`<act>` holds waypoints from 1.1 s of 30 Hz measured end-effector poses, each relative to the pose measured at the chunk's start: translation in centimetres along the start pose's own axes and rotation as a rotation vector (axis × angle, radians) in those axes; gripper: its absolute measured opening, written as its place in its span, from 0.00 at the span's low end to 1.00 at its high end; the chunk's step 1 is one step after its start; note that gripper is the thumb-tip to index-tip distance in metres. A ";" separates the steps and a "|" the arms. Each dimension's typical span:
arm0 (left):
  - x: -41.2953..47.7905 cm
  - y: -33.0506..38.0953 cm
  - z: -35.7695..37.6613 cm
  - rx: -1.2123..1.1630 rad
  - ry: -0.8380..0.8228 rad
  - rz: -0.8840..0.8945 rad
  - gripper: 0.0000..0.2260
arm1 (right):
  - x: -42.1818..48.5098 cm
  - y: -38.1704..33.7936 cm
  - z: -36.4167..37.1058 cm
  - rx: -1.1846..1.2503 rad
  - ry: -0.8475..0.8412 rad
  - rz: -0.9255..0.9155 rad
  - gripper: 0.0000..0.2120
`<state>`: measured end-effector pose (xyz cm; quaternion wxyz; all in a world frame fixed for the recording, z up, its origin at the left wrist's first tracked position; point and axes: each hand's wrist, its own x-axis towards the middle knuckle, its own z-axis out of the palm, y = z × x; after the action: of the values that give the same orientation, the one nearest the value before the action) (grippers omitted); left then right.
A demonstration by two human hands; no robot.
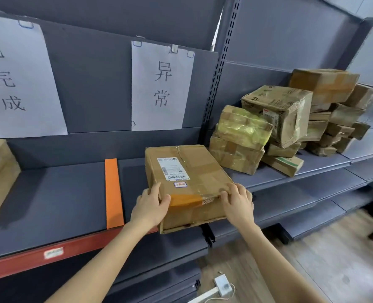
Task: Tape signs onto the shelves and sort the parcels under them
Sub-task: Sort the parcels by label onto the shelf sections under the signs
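Both hands grasp one labelled parcel [187,182] at its near corners, left hand [150,208] and right hand [238,204], setting it mid-frame on the grey shelf [50,193] beneath the 异常 sign [161,86], likely sorting it there.

The parcel [187,182] is brown cardboard, matt and a little creased, with glossy clear tape [209,192] over its seams. The shelf [61,193] is grey painted metal, smooth and matt. The sign [161,88] is thin white matt paper. The floor [312,270] looks like wood planks.
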<state>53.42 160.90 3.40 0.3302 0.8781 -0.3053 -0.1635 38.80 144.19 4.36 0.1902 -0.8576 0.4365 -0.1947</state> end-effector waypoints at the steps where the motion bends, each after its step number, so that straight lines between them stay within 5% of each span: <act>1: 0.2 0.0 0.2 -0.069 -0.016 -0.023 0.26 | 0.4 0.4 0.0 0.030 -0.006 0.007 0.17; 7: 0.5 0.8 0.3 -0.653 -0.125 -0.260 0.27 | 1.7 1.0 0.6 0.409 -0.054 0.106 0.18; 15: 0.6 -0.6 1.4 -0.901 -0.278 -0.596 0.24 | 2.9 2.1 1.4 0.848 -0.126 0.435 0.26; 23: 0.1 -1.4 1.3 -1.031 -0.118 -0.450 0.22 | 2.7 3.2 1.6 0.967 -0.189 0.495 0.13; 27: -0.1 -1.6 -2.8 -1.047 0.018 -0.291 0.19 | 2.8 2.9 1.7 1.053 -0.207 0.459 0.21; 33: -1.8 -2.8 -10.4 -0.786 -0.030 -0.049 0.30 | 4.7 -1.1 -0.2 1.124 -0.126 0.191 0.35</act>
<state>58.33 168.73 9.25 0.6327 0.6892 -0.2033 -0.2887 42.01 140.84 5.82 0.6595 -0.5912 0.3294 -0.3271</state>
